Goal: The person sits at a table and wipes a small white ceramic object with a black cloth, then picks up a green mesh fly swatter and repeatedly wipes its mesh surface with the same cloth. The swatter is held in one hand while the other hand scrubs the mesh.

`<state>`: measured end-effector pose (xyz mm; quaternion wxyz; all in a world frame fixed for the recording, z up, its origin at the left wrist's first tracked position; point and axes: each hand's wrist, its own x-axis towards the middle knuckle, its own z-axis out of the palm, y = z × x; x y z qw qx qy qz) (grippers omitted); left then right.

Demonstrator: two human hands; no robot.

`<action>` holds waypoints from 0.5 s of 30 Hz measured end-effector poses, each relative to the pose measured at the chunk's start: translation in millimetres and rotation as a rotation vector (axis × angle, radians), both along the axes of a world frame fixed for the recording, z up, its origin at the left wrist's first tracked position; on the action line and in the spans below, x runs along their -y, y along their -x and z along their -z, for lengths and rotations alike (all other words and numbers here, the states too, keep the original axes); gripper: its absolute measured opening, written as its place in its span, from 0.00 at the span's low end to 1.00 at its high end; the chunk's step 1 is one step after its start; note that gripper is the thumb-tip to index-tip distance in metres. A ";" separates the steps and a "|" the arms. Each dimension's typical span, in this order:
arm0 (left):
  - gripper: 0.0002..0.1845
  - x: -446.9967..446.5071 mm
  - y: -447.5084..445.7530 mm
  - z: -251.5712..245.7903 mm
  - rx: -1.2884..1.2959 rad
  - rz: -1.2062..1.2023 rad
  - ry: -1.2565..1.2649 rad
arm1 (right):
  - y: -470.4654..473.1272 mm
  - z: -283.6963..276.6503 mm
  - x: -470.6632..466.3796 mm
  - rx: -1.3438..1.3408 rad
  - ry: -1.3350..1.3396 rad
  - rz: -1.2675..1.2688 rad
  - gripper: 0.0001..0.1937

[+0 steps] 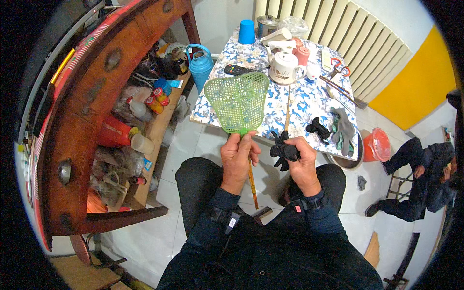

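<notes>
My left hand (239,159) grips a fly swatter at its neck. The swatter's green plastic mesh head (237,101) points away from me over the table's near edge, and its thin bamboo-like handle (252,183) runs down between my forearms. In my right hand (302,163) is a bunched black cloth item (284,150) with several knotted or finger-like ends, held above my lap. A thin brown stick (288,112) rises behind it over the table; whether my right hand also holds it, I cannot tell. Another black cloth bundle (319,129) lies on the table beside grey work gloves (342,130).
The patterned table (203,108) bears a white teapot (284,67), remote control (243,69), blue cup (247,32) and orange-handled scissors (337,69). A blue thermos (200,67) stands left, near a wooden desk (76,145). At right are a red bucket (377,145) and a seated person (420,177).
</notes>
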<state>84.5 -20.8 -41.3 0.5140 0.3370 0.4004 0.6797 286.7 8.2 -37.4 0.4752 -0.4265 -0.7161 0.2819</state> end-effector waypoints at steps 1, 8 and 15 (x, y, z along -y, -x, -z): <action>0.15 -0.9 -1.3 -1.9 -0.020 -0.008 0.007 | -0.7 0.0 -0.1 -0.005 -0.005 -0.001 0.15; 0.15 -2.8 -9.4 -13.9 -0.115 -0.016 -0.037 | -7.2 -3.6 -0.4 -0.032 0.021 -0.041 0.14; 0.18 -2.8 -10.8 -13.3 -0.186 -0.029 -0.018 | -13.1 -5.2 0.8 -0.018 -0.007 -0.051 0.13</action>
